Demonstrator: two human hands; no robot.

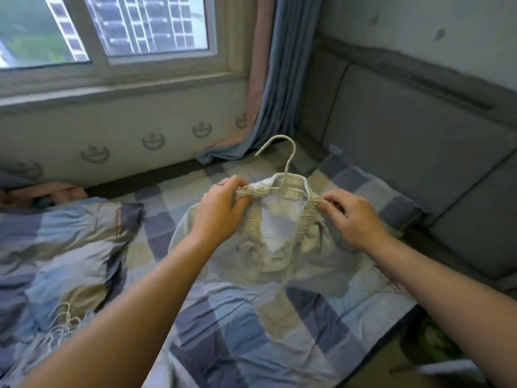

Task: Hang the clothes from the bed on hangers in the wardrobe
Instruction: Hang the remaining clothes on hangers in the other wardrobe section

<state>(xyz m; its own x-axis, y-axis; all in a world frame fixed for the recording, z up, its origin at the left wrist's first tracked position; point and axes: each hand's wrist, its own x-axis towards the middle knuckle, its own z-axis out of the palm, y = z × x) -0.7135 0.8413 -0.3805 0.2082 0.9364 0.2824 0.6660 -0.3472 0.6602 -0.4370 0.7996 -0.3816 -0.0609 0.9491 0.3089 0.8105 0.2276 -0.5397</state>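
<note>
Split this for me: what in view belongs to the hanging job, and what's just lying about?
Job: pale garment; white hanger threaded into its top; left hand and right hand gripping its ruched bands; bed underneath.
Lying about: checked pillow; curtain; grey headboard. Fringed cloth: unclear, maybe next.

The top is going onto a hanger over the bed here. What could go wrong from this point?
1. The gathered straps sit bunched close to the neck of the hanger; they might slip off once the garment is lifted.
2. The left hand and right hand appear to grip only fabric, so the hanger could tilt or drop onto the bed.
</note>
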